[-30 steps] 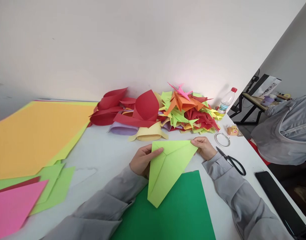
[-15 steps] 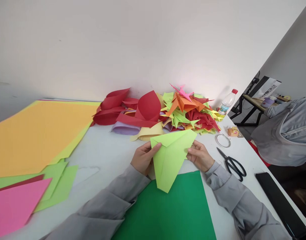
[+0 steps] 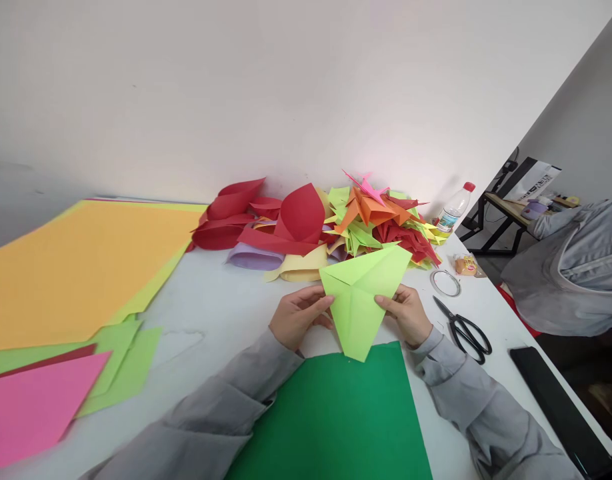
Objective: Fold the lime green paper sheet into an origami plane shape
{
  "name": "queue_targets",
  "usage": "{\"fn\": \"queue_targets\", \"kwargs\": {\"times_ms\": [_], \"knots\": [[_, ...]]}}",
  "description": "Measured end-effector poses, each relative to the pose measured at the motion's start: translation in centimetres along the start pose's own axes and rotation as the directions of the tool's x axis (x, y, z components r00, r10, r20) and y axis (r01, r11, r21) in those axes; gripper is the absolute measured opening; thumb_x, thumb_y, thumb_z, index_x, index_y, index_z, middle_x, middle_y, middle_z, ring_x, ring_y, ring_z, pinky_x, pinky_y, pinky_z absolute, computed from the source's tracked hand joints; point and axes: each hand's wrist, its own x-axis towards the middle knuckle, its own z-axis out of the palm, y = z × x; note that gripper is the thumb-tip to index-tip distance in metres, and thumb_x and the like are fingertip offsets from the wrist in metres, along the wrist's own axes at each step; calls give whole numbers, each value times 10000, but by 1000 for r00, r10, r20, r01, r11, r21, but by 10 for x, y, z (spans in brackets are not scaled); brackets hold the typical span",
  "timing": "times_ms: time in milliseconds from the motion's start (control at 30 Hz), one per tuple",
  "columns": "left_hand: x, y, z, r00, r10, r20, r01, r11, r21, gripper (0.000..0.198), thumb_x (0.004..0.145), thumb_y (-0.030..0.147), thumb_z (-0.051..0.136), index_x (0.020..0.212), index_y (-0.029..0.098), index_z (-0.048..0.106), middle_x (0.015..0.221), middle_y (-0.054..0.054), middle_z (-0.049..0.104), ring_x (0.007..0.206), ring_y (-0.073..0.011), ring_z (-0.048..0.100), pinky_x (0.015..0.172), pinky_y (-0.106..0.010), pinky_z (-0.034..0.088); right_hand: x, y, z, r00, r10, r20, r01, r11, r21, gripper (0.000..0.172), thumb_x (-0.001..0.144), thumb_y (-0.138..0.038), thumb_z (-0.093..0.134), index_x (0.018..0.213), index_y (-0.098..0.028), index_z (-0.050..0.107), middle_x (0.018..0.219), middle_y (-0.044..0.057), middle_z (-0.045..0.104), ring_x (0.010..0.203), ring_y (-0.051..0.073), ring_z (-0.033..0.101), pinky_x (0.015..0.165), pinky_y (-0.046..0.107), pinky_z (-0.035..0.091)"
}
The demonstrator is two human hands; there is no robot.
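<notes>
A light-green folded sheet of paper (image 3: 365,300), creased and tapering downward, is held up between both hands. My left hand (image 3: 302,316) pinches its left edge, thumb in front and fingers behind. On the opposite edge, my right hand (image 3: 407,313) grips with the thumb on the front face; its other fingers are partly hidden behind the paper. Below lies a dark-green sheet (image 3: 331,413), which the paper's lower tip just overlaps in view. Behind the hands rises a pile of folded paper pieces (image 3: 371,213) in orange, red, green and pink.
Red curled paper pieces (image 3: 301,217) stand against the wall. Large orange sheets (image 3: 96,267) and a pink sheet (image 3: 41,407) lie left. To the right are a tape roll (image 3: 446,283), black-handled scissors (image 3: 466,333), a bottle (image 3: 453,208), a wrapped snack (image 3: 466,265) and a black flat object (image 3: 556,407).
The light-green paper has moved up and to the right and turned to face me more squarely. My right thumb now lies over its front, and my left hand has shifted slightly right.
</notes>
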Motion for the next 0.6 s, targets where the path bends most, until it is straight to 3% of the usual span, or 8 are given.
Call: {"fn": "queue_targets", "kwargs": {"times_ms": [200,300,433,600], "knots": [[1,-2,-2,999,-39,-4,39,999,-1,489,509,440,855,882,145,742,675,-37,705,482,-167,591,382,-282,507,-4,-1,0,998,25,62,-25,1000,-7,355,621,-379,812,905,-184,733,921,63,742,789,215,689,748,360,548],[1,-4,-4,999,-31,6,31,999,42,428,525,432,848,825,145,748,606,-16,676,402,-121,527,338,-242,445,-4,-6,1,999,-36,14,37,998,-46,339,617,-372,812,889,-185,735,915,57,743,770,211,685,731,353,552],[1,-5,-6,1000,0,29,-3,995,99,380,611,449,799,840,152,742,404,48,522,305,-74,396,273,-193,297,-3,-10,1,990,-123,-74,116,989,-92,308,620,-391,808,835,-187,725,784,46,735,637,185,657,631,323,538],[0,-3,-3,1000,-8,11,7,996,86,509,564,434,823,954,128,707,453,29,582,356,-111,486,303,-210,381,-6,-6,3,986,-111,-128,103,992,-65,288,612,-375,819,794,-183,706,736,36,724,586,166,639,587,296,523]]}}
